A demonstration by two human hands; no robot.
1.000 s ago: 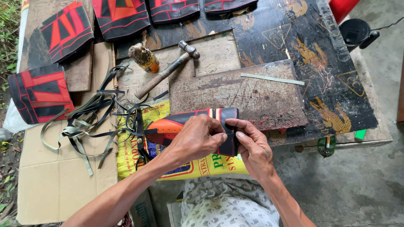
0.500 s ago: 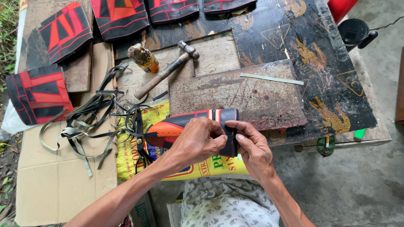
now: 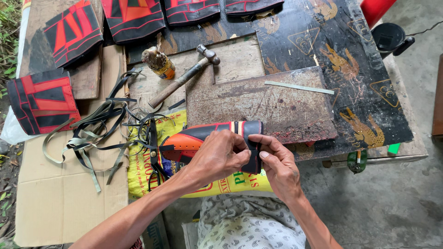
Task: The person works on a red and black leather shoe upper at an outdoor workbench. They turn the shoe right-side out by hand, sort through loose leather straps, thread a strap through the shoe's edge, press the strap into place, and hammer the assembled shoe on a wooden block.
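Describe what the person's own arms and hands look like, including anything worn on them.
Both forearms are bare right up to where they leave the picture, with no sleeves in view. The left hand and right hand wear no gloves, and no rings, watch or bracelet are visible. The fingernails are short. Below the arms, patterned white and grey clothing shows.

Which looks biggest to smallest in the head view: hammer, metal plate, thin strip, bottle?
1. Metal plate, largest by far.
2. Hammer.
3. Thin strip: nearly as long as the hammer but far slimmer, so its rank against it is unsure.
4. Bottle, smallest.
All lie at similar distance on the bench.
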